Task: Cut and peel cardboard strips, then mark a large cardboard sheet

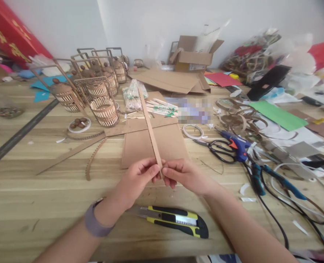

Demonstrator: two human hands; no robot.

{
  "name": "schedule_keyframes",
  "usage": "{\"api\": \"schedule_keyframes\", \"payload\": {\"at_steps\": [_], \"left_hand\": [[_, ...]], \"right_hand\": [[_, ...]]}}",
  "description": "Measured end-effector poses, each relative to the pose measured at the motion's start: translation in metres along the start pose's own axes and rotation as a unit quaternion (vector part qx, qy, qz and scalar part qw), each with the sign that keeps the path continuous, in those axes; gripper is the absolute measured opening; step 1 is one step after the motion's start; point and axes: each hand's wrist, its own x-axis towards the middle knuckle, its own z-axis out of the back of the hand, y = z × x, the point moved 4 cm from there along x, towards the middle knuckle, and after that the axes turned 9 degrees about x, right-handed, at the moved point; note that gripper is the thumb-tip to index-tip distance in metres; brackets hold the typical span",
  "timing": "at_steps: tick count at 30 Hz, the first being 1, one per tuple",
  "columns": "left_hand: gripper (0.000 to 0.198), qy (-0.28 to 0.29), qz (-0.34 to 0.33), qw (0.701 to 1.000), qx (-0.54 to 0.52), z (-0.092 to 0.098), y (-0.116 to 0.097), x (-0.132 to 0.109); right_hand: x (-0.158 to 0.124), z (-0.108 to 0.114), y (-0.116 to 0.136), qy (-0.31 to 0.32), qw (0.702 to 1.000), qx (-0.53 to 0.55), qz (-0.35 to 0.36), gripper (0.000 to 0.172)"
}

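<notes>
Both hands meet at the near end of a long, narrow cardboard strip (150, 128), which slants up and away from me. My left hand (142, 173) pinches the strip's end between thumb and fingers. From the other side, my right hand (182, 174) grips the same end, thumb tip close to my left thumb. Beneath the strip lies a flat cardboard sheet (167, 142) on the wooden table (54, 204). A yellow and black utility knife (175, 220) rests between my forearms, nearest the table's front edge.
Several small bamboo lanterns (104, 111) with handles stand at the back left. Black-handled scissors (223, 150), a blue glue gun (238, 144) and blue-handled pliers (285, 182) lie right, among cables. An open cardboard box (191, 58) is at the back, and a tape roll (193, 132) lies nearer.
</notes>
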Motion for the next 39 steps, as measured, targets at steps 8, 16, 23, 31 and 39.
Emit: {"api": "schedule_keyframes", "payload": {"at_steps": [8, 16, 23, 31, 39], "left_hand": [[0.039, -0.01, 0.044, 0.998, -0.034, 0.006, 0.008, 0.002], [0.032, -0.035, 0.063, 0.996, 0.061, 0.01, 0.011, -0.002], [0.028, -0.03, 0.058, 0.997, 0.05, 0.008, 0.012, -0.002], [0.026, -0.042, 0.101, 0.994, 0.012, 0.006, 0.017, 0.0], [0.026, -0.072, 0.132, 0.989, -0.014, 0.002, 0.024, -0.002]], "right_hand": [[-0.004, 0.002, -0.008, -0.121, 0.989, -0.077, 0.023, 0.04], [-0.008, -0.013, -0.002, -0.124, 0.983, -0.131, 0.022, 0.019], [-0.005, -0.007, -0.011, -0.157, 0.983, -0.093, -0.013, 0.018], [-0.006, -0.007, -0.009, -0.228, 0.955, -0.18, 0.054, 0.015], [-0.008, -0.009, -0.014, -0.265, 0.936, -0.211, 0.091, 0.017]]}}
